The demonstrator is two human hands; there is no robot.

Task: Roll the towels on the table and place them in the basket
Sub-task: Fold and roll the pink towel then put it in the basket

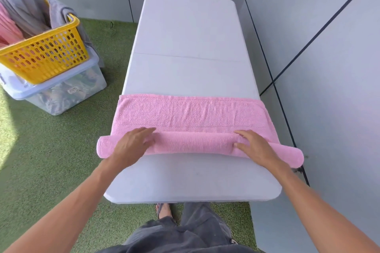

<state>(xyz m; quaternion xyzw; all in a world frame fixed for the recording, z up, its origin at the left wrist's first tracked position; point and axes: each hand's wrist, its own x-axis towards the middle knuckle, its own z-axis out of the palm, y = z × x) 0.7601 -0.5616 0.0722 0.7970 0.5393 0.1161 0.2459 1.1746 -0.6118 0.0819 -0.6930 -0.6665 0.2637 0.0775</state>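
Observation:
A pink towel (193,113) lies across the white table (191,47), its near part wound into a roll whose ends overhang both table sides. My left hand (131,146) presses flat on the left part of the roll, fingers straight. My right hand (255,146) rests on the right part, fingers straight on top and thumb against the roll's near side. A yellow basket (47,55) stands to the left, off the table, with grey and pink cloths inside and draped over its rim.
The basket sits on a clear plastic storage box (61,92) with a pale blue lid, on green artificial grass (41,150). Grey wall panels close in the table's right side and far end. My legs and one sandalled foot (163,209) show below the table's near edge.

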